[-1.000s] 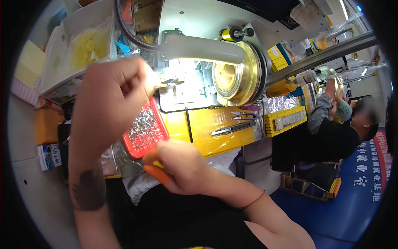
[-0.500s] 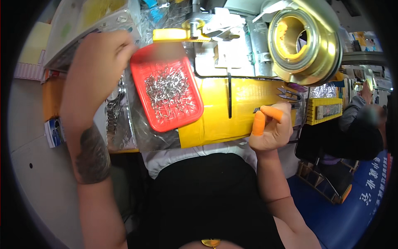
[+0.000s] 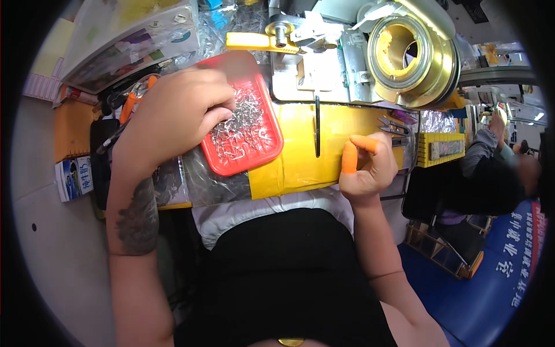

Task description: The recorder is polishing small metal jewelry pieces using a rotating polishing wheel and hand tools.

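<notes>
A red plastic tray (image 3: 267, 151) holds a heap of small bent silvery metal pieces (image 3: 241, 124). My left hand (image 3: 184, 110) reaches over the tray's left side, its thumb and fingers drawn together at the edge of the heap. The fingertips are partly hidden, so I cannot tell whether a piece is between them. To the right, my right hand (image 3: 370, 165) is held above the yellow work surface (image 3: 298, 173). Orange finger covers (image 3: 349, 157) sit on its thumb and index finger, whose tips meet in a pinch; anything between them is too small to make out.
Behind the tray stands a bench machine with a white plate (image 3: 315, 78) and a round brass-coloured part (image 3: 416, 61). A thin black rod (image 3: 317, 127) projects toward me. Small snips (image 3: 394, 126) lie near my right hand. A yellow basket (image 3: 440, 149) and another person (image 3: 480, 179) are further right.
My left hand has come down and to the right, from beside the tray's upper left corner to the metal pieces. My right hand keeps its pinch, and the view has shifted slightly.
</notes>
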{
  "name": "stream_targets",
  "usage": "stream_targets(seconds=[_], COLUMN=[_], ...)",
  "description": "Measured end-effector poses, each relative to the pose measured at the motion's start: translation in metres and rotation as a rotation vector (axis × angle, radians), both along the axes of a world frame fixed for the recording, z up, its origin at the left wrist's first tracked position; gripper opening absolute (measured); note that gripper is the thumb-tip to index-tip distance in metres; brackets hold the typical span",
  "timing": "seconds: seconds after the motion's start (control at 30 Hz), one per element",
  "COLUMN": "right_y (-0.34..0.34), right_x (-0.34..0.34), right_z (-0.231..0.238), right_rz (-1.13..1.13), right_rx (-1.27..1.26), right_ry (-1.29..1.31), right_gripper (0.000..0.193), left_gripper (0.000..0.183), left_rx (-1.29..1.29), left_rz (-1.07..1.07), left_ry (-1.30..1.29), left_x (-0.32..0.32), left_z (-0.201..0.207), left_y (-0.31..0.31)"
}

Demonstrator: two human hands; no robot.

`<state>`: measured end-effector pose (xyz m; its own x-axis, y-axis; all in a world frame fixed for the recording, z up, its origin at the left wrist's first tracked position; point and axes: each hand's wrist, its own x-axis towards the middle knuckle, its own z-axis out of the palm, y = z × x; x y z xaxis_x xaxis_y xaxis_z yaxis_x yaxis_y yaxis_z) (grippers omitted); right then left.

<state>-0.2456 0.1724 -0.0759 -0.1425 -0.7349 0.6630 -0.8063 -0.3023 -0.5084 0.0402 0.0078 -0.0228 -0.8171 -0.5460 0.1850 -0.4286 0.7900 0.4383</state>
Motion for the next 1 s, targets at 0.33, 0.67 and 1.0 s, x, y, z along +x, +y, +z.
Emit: stream_targets(seconds=[0.33, 0.67, 1.0], right_y=[-0.032, -0.091, -0.088], right_x=[0.053, 0.108, 0.106], right_z=[0.048, 0.035, 0.024], right_rz=[0.393, 0.335, 0.276], right_rx=[0.180, 0.327, 0.237], right_ry=[-0.072, -0.275, -0.227], right_gripper=[0.014, 0.016, 0.014], left_gripper=[0.007, 0.019, 0.018], left_rx=[0.403, 0.430, 0.378], left_rz=[0.162, 0.105, 0.115], left_ry=[0.095, 0.234, 0.263], left_x=[0.008, 0.006, 0.005], left_z=[0.014, 0.008, 0.004], left_y=[-0.008, -0.007, -0.009])
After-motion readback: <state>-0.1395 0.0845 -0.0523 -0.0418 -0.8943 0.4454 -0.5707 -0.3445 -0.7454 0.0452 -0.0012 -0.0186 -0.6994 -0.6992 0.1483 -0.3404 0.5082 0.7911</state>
